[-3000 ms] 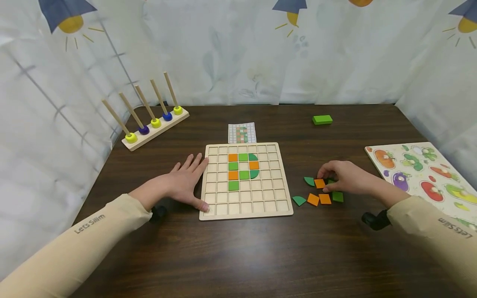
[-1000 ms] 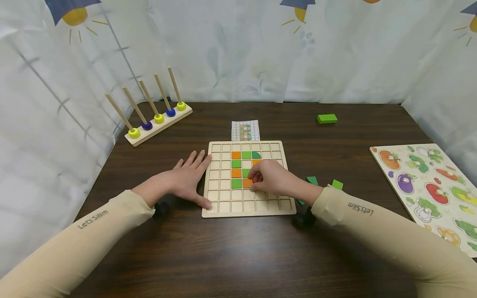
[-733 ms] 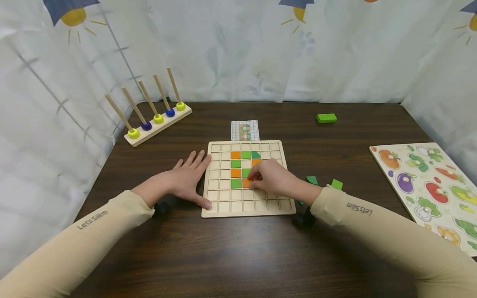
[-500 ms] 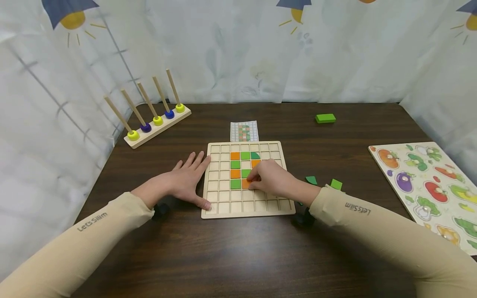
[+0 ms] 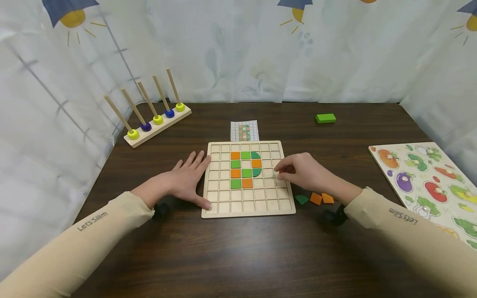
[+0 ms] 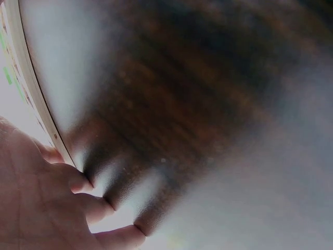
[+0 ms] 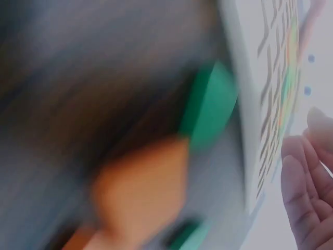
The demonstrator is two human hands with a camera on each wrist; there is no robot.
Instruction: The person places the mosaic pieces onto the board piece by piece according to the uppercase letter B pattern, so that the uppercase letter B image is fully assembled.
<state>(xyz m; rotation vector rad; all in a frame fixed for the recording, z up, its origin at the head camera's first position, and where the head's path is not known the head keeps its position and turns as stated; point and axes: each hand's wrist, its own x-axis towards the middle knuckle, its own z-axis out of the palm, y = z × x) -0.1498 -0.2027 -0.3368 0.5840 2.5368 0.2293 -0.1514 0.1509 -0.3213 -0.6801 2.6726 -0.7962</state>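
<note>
On the table lies a wooden grid board [image 5: 223,207] with green and orange tiles set in its cells. An orange square tile [image 5: 247,183] sits beside a green square tile [image 5: 236,183] in the lowest filled row. My left hand [image 5: 182,182] is spread flat at the board's left side, thumb over its lower left corner. Above the board's right part is my right hand [image 5: 303,171], holding nothing, its fingers loosely bent with a gap to the thumb. Near that wrist lie a dark green quarter-circle piece [image 5: 301,199] and an orange square tile [image 5: 315,198], both blurred in the right wrist view.
A pattern card [image 5: 244,130] touches the board's far edge. At the back left stands a peg stand [image 5: 160,127] with yellow and blue beads. A green block [image 5: 326,118] lies at the back right, and a vegetable puzzle board [image 5: 421,182] on the right.
My right hand went from the loose pieces to the board, set an orange square tile right of the lowest green one, let go and moved back right. My left hand stayed in place.
</note>
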